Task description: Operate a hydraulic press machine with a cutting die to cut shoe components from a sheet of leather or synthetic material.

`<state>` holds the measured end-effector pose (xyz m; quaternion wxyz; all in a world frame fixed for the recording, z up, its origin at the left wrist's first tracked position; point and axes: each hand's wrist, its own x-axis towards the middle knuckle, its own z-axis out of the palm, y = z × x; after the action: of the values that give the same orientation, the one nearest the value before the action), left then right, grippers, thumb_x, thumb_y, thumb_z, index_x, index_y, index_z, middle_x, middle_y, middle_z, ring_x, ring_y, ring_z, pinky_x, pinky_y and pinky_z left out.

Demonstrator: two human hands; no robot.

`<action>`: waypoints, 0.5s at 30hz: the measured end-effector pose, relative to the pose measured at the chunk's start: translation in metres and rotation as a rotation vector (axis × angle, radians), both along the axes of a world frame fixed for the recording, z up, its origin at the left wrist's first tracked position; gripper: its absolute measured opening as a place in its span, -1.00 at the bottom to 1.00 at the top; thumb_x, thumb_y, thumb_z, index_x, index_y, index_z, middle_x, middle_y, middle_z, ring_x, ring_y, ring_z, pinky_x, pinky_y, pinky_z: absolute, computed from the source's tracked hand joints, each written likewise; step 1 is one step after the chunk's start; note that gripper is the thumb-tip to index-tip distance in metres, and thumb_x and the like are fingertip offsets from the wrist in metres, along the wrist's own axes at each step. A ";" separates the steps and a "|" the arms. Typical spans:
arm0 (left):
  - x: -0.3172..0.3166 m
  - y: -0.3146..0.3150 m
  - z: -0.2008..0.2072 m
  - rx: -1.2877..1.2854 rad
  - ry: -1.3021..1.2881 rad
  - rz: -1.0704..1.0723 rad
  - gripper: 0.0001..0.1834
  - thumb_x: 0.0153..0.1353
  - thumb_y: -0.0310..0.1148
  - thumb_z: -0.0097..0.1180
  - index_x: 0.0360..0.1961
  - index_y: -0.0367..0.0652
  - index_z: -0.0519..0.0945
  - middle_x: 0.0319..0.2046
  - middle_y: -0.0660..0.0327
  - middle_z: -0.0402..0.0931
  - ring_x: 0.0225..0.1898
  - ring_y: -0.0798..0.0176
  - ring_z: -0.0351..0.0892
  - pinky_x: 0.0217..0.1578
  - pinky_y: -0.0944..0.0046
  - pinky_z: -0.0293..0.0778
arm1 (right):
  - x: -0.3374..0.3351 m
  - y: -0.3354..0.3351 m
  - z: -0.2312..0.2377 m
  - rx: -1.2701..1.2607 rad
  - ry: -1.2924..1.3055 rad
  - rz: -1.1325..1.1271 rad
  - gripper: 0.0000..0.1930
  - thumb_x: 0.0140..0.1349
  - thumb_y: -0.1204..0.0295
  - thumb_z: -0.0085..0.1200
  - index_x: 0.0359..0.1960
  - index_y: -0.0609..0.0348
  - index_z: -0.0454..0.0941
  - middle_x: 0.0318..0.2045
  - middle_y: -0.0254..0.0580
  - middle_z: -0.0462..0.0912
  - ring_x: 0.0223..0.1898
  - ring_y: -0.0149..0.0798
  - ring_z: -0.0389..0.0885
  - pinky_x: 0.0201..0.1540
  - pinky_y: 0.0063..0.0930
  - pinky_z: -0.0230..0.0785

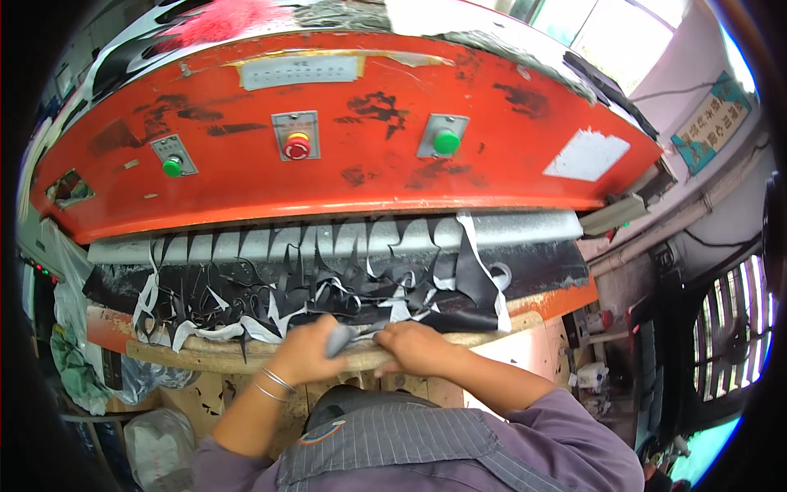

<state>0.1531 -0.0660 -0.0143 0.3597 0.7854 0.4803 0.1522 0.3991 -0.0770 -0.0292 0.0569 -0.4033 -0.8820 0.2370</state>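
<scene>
My left hand [305, 351] is closed round a small grey piece [338, 339] of sheet material that sticks up past the thumb. My right hand [416, 348], also closed, has its fingertips on a thin dark and grey strip [369, 330] between the hands. Both hands are over the wooden front edge [221, 354] of the press bed. Just beyond them lies a tangle of black cut sheet scraps [283, 295] with white undersides, leather-like in look. A larger black offcut [474, 279] hangs together at the right. Motion blurs the fingertips a little.
A red press body [361, 180] spans the far side, with two green buttons [446, 142] and a red stop button [296, 146]. Below it runs a pale grey slab [525, 225]. Plastic bags [160, 443] are at the left. A barred window [734, 328] is at the right.
</scene>
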 end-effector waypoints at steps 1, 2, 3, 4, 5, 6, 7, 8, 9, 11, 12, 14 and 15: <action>0.011 -0.012 -0.007 0.004 0.054 -0.041 -0.55 -0.16 -0.15 0.22 -0.27 -0.17 0.43 -0.45 -0.06 0.52 -0.32 -0.20 0.56 -0.31 -0.05 0.49 | 0.001 -0.007 -0.023 0.086 -0.073 0.069 -0.49 -0.04 0.16 0.33 -0.14 0.25 0.51 -0.24 -0.07 0.55 -0.16 0.00 0.55 -0.14 -0.24 0.45; 0.020 -0.018 -0.013 0.006 0.059 -0.057 -0.55 -0.16 -0.15 0.22 -0.27 -0.17 0.43 -0.45 -0.06 0.52 -0.32 -0.20 0.56 -0.31 -0.05 0.49 | -0.006 -0.012 -0.033 0.148 -0.107 0.020 -0.52 -0.11 0.22 0.31 -0.16 0.20 0.51 -0.24 -0.12 0.53 -0.16 -0.05 0.54 -0.16 -0.27 0.45; 0.027 -0.023 -0.018 0.132 0.092 -0.053 -0.54 -0.18 -0.14 0.23 -0.29 -0.18 0.43 -0.44 -0.06 0.52 -0.33 -0.19 0.56 -0.34 -0.03 0.47 | -0.013 -0.018 -0.040 0.288 0.001 -0.094 -0.79 -0.07 0.41 0.12 -0.35 0.15 0.54 -0.36 -0.15 0.54 -0.26 -0.12 0.57 -0.25 -0.32 0.50; 0.028 -0.025 -0.022 0.258 0.127 -0.045 -0.54 -0.19 -0.14 0.25 -0.31 -0.18 0.43 -0.43 -0.05 0.52 -0.33 -0.17 0.55 -0.36 -0.02 0.46 | -0.020 -0.016 -0.040 0.288 0.006 -0.118 -0.81 -0.04 0.42 0.10 -0.34 0.15 0.55 -0.37 -0.14 0.54 -0.26 -0.12 0.57 -0.26 -0.32 0.50; 0.028 -0.023 -0.023 0.261 0.132 -0.062 -0.54 -0.19 -0.14 0.25 -0.31 -0.18 0.43 -0.43 -0.05 0.52 -0.33 -0.17 0.55 -0.36 -0.02 0.46 | -0.025 -0.012 -0.038 0.290 0.009 -0.146 -0.82 -0.01 0.42 0.07 -0.34 0.16 0.56 -0.37 -0.14 0.54 -0.26 -0.11 0.57 -0.28 -0.31 0.50; 0.028 -0.020 -0.023 0.261 0.152 0.008 -0.54 -0.20 -0.14 0.25 -0.33 -0.19 0.41 -0.45 -0.05 0.51 -0.35 -0.18 0.54 -0.37 -0.03 0.45 | -0.028 -0.008 -0.039 0.291 0.014 -0.163 -0.82 -0.01 0.42 0.07 -0.34 0.16 0.56 -0.37 -0.14 0.54 -0.26 -0.11 0.57 -0.28 -0.31 0.50; 0.031 -0.014 -0.021 0.264 0.169 0.069 -0.54 -0.21 -0.15 0.25 -0.36 -0.20 0.40 -0.46 -0.05 0.50 -0.37 -0.18 0.53 -0.39 -0.04 0.44 | -0.029 -0.002 -0.038 0.293 0.022 -0.182 -0.83 -0.01 0.42 0.06 -0.35 0.16 0.57 -0.38 -0.13 0.55 -0.27 -0.10 0.58 -0.29 -0.29 0.50; 0.035 -0.012 -0.021 0.288 0.177 0.092 -0.56 -0.19 -0.17 0.24 -0.35 -0.21 0.40 -0.48 -0.03 0.51 -0.37 -0.16 0.54 -0.38 -0.06 0.44 | -0.030 0.002 -0.039 0.295 0.029 -0.201 -0.83 0.00 0.42 0.05 -0.36 0.17 0.58 -0.38 -0.11 0.56 -0.28 -0.09 0.58 -0.30 -0.27 0.50; 0.036 -0.011 -0.022 0.293 0.178 0.062 -0.56 -0.19 -0.17 0.24 -0.35 -0.21 0.40 -0.48 -0.03 0.51 -0.37 -0.16 0.54 -0.38 -0.06 0.44 | -0.032 0.004 -0.044 0.298 0.031 -0.232 -0.83 0.00 0.42 0.05 -0.36 0.17 0.58 -0.38 -0.11 0.56 -0.28 -0.09 0.58 -0.30 -0.27 0.50; 0.029 -0.003 -0.022 0.284 0.133 0.134 -0.54 -0.21 -0.18 0.24 -0.35 -0.24 0.38 -0.47 -0.09 0.48 -0.38 -0.23 0.50 -0.39 -0.08 0.40 | -0.038 0.016 -0.044 0.289 -0.009 -0.180 -0.79 -0.07 0.36 0.15 -0.38 0.16 0.57 -0.31 -0.11 0.57 -0.25 -0.08 0.58 -0.28 -0.25 0.50; 0.024 -0.001 -0.023 0.267 0.151 0.134 -0.54 -0.21 -0.19 0.23 -0.34 -0.25 0.36 -0.47 -0.12 0.47 -0.38 -0.25 0.48 -0.39 -0.09 0.38 | -0.039 0.020 -0.037 0.215 -0.041 -0.145 -0.75 -0.03 0.33 0.16 -0.33 0.19 0.60 -0.29 -0.06 0.62 -0.27 -0.04 0.61 -0.28 -0.23 0.51; 0.021 0.001 -0.020 0.242 0.161 0.118 -0.54 -0.21 -0.19 0.23 -0.35 -0.25 0.36 -0.48 -0.12 0.47 -0.39 -0.25 0.48 -0.40 -0.09 0.37 | -0.022 0.046 -0.002 -0.028 0.032 -0.067 -0.73 0.02 0.30 0.18 -0.28 0.19 0.61 -0.32 -0.02 0.64 -0.31 -0.07 0.63 -0.28 -0.27 0.51; 0.016 0.001 -0.018 0.212 0.175 0.127 -0.54 -0.20 -0.19 0.22 -0.35 -0.25 0.36 -0.49 -0.11 0.46 -0.40 -0.26 0.47 -0.40 -0.08 0.37 | -0.010 0.061 0.018 -0.273 0.111 0.040 -0.70 0.07 0.27 0.19 -0.23 0.19 0.62 -0.35 0.01 0.65 -0.35 -0.09 0.65 -0.27 -0.30 0.51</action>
<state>0.1693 -0.0645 -0.0319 0.2211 0.7971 0.5399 0.1555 0.3886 -0.0157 -0.0111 0.0455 -0.3759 -0.8451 0.3775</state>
